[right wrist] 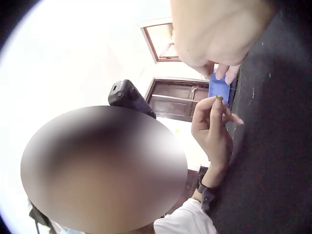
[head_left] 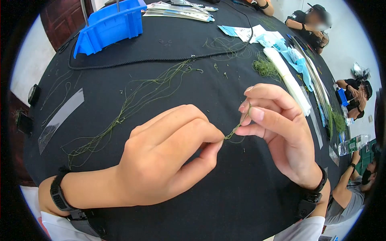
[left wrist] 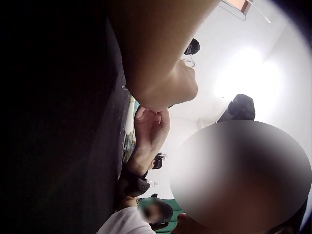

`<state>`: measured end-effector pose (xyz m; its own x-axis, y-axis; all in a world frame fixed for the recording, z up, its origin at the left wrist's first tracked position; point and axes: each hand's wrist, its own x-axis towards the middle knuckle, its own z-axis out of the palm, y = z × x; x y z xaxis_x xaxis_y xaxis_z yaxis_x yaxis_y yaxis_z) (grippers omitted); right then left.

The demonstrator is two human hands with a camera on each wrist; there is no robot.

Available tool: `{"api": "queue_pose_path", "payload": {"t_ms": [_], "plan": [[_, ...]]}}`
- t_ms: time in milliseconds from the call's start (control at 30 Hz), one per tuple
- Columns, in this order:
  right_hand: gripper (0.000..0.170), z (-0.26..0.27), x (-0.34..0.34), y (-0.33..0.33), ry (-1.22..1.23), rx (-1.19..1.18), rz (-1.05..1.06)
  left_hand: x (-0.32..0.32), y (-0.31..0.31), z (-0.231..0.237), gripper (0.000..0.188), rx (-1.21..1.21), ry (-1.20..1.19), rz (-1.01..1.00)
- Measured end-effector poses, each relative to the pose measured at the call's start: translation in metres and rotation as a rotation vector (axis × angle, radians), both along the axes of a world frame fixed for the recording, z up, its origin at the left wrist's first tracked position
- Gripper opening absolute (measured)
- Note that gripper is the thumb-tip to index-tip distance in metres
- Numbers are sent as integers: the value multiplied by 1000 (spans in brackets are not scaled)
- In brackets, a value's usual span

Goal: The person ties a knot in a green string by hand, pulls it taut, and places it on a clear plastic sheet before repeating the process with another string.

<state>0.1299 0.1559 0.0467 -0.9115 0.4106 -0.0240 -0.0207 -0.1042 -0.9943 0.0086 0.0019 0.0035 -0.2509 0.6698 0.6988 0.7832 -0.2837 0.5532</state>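
Both hands are pinching now: left hand [head_left: 169, 154] at one end, right hand [head_left: 283, 128] at the other, fingertips close together over the black table [head_left: 241, 201]. Between them, the green thread [head_left: 231, 135]: slender, olive, kinked and twisted, a fine loose end curving below. And beyond the left hand, a loose bundle of similar strands [head_left: 122, 117], wavy and tangled.
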Motion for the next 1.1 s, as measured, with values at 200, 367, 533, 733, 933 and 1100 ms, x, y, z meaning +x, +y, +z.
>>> {"api": "queue_pose_path", "payload": {"t_ms": [200,367,533,733,933,1100], "plan": [[31,1,1,6,42,38,-52,0,0,-1,15,-18,-13,-10],[41,14,-1,33,155,183,-186,-2,-1,3,14,-82,-84,-12],[30,22,8,83,294,136,-235,-3,-1,1,11,-99,-204,-29],[30,23,10,121,353,94,-290,-3,-2,1,8,-133,-279,-44],[32,18,11,138,336,97,-261,-2,-2,-1,5,-172,-368,-57],[32,18,8,134,339,146,-325,-1,-2,-1,4,-206,-411,-66]]}}
